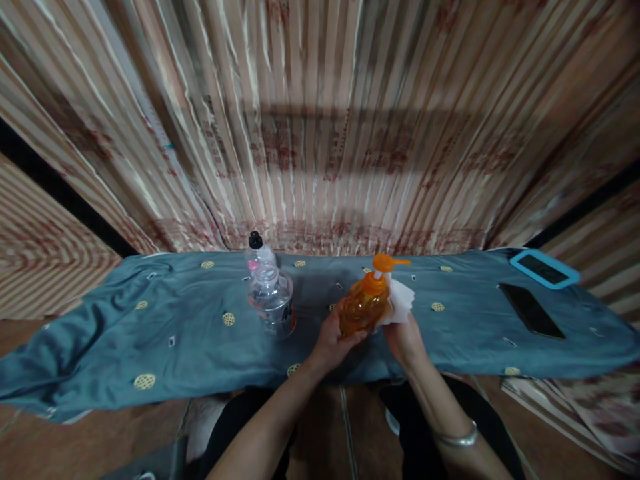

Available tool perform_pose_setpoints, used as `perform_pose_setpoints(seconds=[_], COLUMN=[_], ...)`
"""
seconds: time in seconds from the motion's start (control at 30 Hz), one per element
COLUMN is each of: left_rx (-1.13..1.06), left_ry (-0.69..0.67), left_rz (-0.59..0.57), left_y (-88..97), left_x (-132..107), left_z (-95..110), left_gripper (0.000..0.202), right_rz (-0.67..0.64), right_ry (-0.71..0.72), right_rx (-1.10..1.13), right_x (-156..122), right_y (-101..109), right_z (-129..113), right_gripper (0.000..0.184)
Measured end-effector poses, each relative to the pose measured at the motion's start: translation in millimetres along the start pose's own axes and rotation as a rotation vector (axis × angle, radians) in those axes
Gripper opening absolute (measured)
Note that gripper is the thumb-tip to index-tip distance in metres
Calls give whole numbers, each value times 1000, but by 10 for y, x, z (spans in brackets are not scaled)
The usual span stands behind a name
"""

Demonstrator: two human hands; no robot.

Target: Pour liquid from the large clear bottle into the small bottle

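Observation:
An orange pump bottle (364, 305) with amber see-through sides is held up over the cloth-covered table, tilted a little to the right. My left hand (333, 340) is wrapped round its lower left side. In my right hand (406, 333) is a white tissue (400, 301), pressed against the bottle's right side. The right fingers are partly hidden behind the tissue and bottle. Left of my hands stands a clear plastic bottle (274, 308) with no cap visible. Just behind it is another clear bottle with a black cap (255, 240).
A dark phone (532, 311) lies on the right part of the blue-green tablecloth (195, 353). Beyond it is a light-blue framed device (545, 269) near the back edge. A striped curtain (310, 133) hangs right behind the table. My knees are below the front edge.

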State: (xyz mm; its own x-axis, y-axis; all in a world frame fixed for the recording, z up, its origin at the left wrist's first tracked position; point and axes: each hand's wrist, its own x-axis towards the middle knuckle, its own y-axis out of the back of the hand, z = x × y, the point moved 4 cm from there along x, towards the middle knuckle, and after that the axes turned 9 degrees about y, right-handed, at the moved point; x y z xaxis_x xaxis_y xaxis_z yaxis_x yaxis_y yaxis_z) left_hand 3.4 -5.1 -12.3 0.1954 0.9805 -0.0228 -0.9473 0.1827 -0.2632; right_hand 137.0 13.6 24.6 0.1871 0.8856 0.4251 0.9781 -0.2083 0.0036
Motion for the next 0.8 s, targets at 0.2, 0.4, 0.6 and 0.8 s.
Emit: perform_pose_setpoints(seconds=[0.2,0.4,0.6,0.8], left_rx=[-161,-337,-109,84], left_ry=[78,199,93,-42], left_rz=[64,66,150,180], left_y=[-50,-162,-70,-3], left_x=[2,73,44,44], left_z=[-90,-140,-147,-164], left_gripper=[86,83,59,43], right_rz=[111,218,303,235], right_ry=[160,288,297,251], right_rx=[-140,-401,-449,-396], right_x=[-276,-113,-251,-413], right_y=[-183,-407,-389,-346], right_z=[-419,-516,-277,-156], right_gripper=[65,68,72,73])
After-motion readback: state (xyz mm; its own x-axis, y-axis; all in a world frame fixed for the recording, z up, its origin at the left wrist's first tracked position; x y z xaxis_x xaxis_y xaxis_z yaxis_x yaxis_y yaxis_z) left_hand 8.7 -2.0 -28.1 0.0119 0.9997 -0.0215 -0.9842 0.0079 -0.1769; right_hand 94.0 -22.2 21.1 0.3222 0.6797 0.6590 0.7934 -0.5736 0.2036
